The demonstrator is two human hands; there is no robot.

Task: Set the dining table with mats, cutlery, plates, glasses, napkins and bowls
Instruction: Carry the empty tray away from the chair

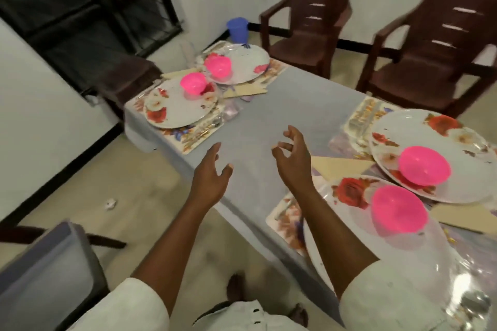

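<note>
Both hands hang above the bare middle of the counter (269, 105) and hold nothing: the left hand (212, 172) has its fingers spread and nearly straight, the right hand (293, 158) has its fingers loosely curled, apart from each other and from any item.

Judging by how things lie, the setting looks nearly finished. Four places are laid. At 11 o'clock sit two floral plates, the nearer plate (172, 110) and the farther plate (247, 62), each on a patterned mat and each carrying a pink bowl (193, 83) or its twin (218, 65). At 3 to 4 o'clock lie two more, the right far plate (419, 137) with its pink bowl (424, 166), and the right near plate (347, 196) with another pink bowl (399, 208). Cream napkins (336, 164) show between the mats. Cutlery appears as blurred glints beside the left plates; I cannot tell it piece by piece. A blue tumbler (237, 30) stands at 12 o'clock by the far edge, and a clear glass seems to stand near it, too faint to be sure.

The next move, I judge, calls for checking glasses and straightening the overlapping plates, which sit crowded and slightly skewed.

The plates are glossy white with red roses; the bowls are bright, translucent plastic.
</note>
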